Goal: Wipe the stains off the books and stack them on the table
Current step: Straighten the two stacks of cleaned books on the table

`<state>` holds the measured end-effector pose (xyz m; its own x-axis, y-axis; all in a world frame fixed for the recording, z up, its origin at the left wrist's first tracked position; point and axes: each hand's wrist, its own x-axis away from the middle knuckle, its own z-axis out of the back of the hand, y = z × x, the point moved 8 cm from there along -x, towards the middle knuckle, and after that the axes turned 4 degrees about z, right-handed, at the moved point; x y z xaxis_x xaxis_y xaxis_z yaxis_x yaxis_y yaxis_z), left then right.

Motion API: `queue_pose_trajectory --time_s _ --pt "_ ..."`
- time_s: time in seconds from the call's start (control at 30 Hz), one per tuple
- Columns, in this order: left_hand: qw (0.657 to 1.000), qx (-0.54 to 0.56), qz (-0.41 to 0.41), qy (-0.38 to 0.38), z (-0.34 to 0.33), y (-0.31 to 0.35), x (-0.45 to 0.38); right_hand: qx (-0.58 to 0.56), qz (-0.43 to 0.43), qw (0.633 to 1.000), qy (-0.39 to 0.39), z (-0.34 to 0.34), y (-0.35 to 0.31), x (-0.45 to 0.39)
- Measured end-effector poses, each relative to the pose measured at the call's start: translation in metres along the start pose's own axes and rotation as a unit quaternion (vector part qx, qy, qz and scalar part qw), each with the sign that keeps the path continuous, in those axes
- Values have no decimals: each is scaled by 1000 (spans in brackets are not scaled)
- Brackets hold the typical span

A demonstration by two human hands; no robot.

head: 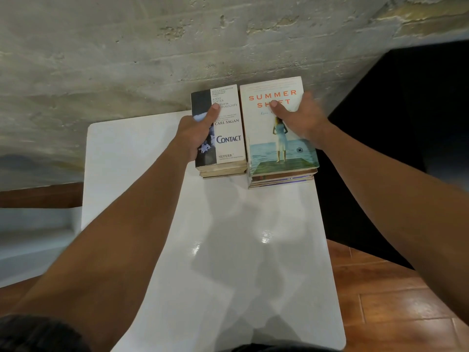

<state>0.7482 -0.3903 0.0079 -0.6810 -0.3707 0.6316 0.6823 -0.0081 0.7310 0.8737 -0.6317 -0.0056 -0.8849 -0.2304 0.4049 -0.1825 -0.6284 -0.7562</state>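
White table [228,250] carries two book piles at its far edge. Left hand [194,134] grips the Contact paperback [229,138] atop the left pile; right hand [302,118] seems to clasp the Summer book [269,128] topping the right pile.

Both forearms are bare; a dark sleeve [38,334] shows at the left upper arm

The left book's cover [228,128] reads "CARL SAGAN", "CONTACT" and "SUPERB."; smaller lines near its top include "JODIE FOSTER". The right book's cover [276,128] reads "SUMMER" in orange capitals; the second orange word and the script author line beneath are partly hidden by a thumb.
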Motion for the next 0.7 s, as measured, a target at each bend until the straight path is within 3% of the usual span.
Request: queue_pose_trajectory --time_s 0.13,0.2,0.27,0.3,0.37,0.47,0.7 --pt "999 -6 -19 32 1 4 3 -43 17 998 -38 -2 2 4" --pt "987 -63 -58 137 11 10 10 -49 27 997 -47 -1 3 6" --pt "950 -123 -169 231 16 25 29 -38 40 997 -54 0 3 6" --pt "932 -154 -238 227 9 32 39 -32 47 997 -58 1 -1 9" --pt "884 -271 -359 131 -26 37 61 7 66 997 -39 4 -5 11" --pt "788 -422 -448 24 -68 17 91 125 157 979 24 12 -23 29" --pt "698 -579 -419 47 -84 -13 92 220 286 930 -69 9 -16 96"
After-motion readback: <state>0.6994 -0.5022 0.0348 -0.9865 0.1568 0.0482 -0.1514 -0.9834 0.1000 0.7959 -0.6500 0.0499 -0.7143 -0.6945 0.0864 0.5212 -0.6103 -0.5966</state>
